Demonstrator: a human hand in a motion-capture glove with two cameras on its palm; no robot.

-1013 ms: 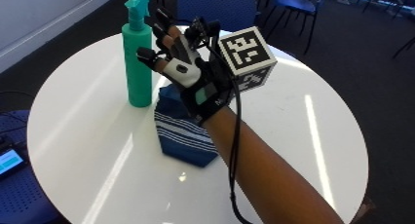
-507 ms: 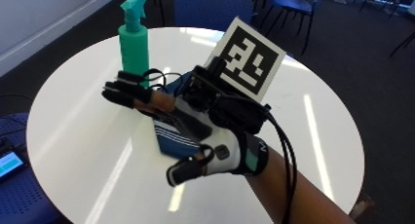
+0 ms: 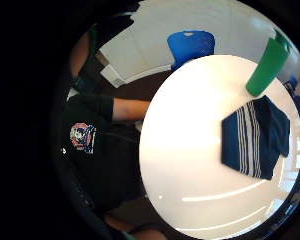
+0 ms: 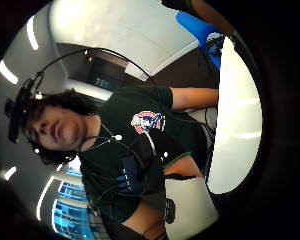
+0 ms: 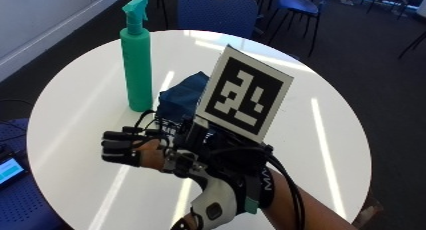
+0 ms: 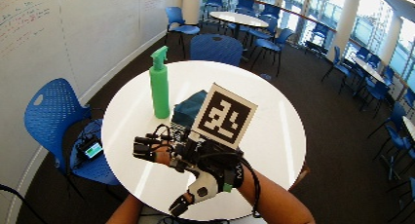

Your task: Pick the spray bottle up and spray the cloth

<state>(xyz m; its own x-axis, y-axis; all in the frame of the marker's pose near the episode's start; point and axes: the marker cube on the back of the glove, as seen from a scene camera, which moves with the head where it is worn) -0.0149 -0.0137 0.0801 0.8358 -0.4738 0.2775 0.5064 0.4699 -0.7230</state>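
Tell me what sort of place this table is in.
Probably a classroom or campus study lounge. The wide outside view shows several round white tables ringed by matching blue chairs, a whiteboard wall with writing, and tall windows along the far side.

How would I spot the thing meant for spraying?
Find the round white table. The spray bottle stands upright near its far edge, right beside a folded navy striped cloth. It is the only tall green thing there, topped with a trigger nozzle.
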